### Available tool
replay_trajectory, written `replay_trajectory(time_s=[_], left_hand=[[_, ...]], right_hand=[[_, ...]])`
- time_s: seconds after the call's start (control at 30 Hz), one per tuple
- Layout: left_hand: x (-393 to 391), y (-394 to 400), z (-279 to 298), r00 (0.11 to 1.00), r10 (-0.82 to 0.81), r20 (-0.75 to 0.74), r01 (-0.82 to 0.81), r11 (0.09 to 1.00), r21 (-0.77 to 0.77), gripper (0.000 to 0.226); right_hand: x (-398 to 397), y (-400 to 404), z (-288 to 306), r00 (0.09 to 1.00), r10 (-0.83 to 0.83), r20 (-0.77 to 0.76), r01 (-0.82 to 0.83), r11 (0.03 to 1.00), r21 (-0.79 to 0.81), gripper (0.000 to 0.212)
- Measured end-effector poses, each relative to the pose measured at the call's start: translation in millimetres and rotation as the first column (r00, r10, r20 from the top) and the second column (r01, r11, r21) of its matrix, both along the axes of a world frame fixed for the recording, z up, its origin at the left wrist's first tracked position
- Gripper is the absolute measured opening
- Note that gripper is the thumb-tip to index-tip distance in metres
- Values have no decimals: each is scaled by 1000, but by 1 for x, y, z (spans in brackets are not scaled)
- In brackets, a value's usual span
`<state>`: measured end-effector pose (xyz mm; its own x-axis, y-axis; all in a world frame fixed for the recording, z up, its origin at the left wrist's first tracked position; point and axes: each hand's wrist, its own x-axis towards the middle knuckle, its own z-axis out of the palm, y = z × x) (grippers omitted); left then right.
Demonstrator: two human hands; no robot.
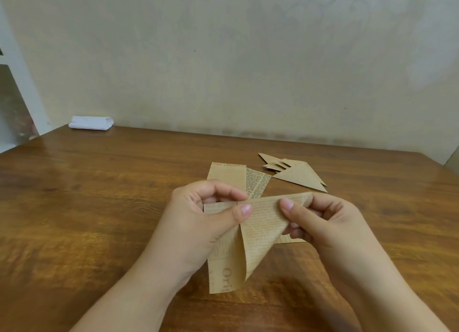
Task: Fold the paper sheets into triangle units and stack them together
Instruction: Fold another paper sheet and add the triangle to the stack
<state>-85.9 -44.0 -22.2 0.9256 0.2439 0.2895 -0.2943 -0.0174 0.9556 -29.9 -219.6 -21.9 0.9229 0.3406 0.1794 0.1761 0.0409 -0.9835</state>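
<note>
1. Centrally, both hands hold one sheet (250,235) of thin tan kraft paper printed with faint newspaper text, raised just above the desk (87,195).
2. That sheet is a strip bent at its middle: one leg hangs toward 6 o'clock, ending in a square-cut edge with large letters; the other curls up and runs toward 2 o'clock, forming a soft, uncreased cone-like fold.
3. The left hand (206,215) pinches the sheet at the bend, thumb on the near face, curled fingers (223,190) behind.
4. The right hand (320,222) pinches the upturned leg, thumb on the printed face, the other fingers curled under the paper.
5. Two flat strips (238,177) of the same paper lie side by side on the desk at 12 o'clock from the hands, long axes running away from the viewer; their near ends are hidden by the left hand.
6. At 1 o'clock lies a pile of triangles (295,173), sharply creased, points overlapping; the largest points toward 4 o'clock. At least three show; the exact count is unclear.
7. The desk is glossy brown wood with visible grain.
8. A folded white cloth (90,122) sits at the far left corner, at 10 o'clock, against a beige wall (223,58).
</note>
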Motion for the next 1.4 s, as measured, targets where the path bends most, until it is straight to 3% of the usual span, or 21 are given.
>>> replay_trajectory(time_s=[0.4, 0.63, 1.13, 1.27, 1.4], left_hand=[[1, 0, -3, 1000, 6, -1, -6, 997, 81, 17], [2, -1, -3, 999, 45, 0, -45, 996, 81, 17], [2, 1, -2, 996, 77, -53, -76, 997, 26, 30], [1, 4, -2, 994, 62, -84, -57, 997, 60, 31], [3, 6, -2, 989, 52, -141, -21, 977, 210, 38]], right_hand=[[-2, 0, 4, 999, -18, -47, 21, 998, 52, 28], [-1, -2, 7, 995, -87, -55, 90, 993, 72, 24], [-3, 0, 8, 990, -62, -125, 77, 990, 120, 20], [1, -3, 7, 990, -62, -126, 68, 997, 43, 20], [5, -9, 5, 997, -8, -71, -7, 978, -209, 15]])
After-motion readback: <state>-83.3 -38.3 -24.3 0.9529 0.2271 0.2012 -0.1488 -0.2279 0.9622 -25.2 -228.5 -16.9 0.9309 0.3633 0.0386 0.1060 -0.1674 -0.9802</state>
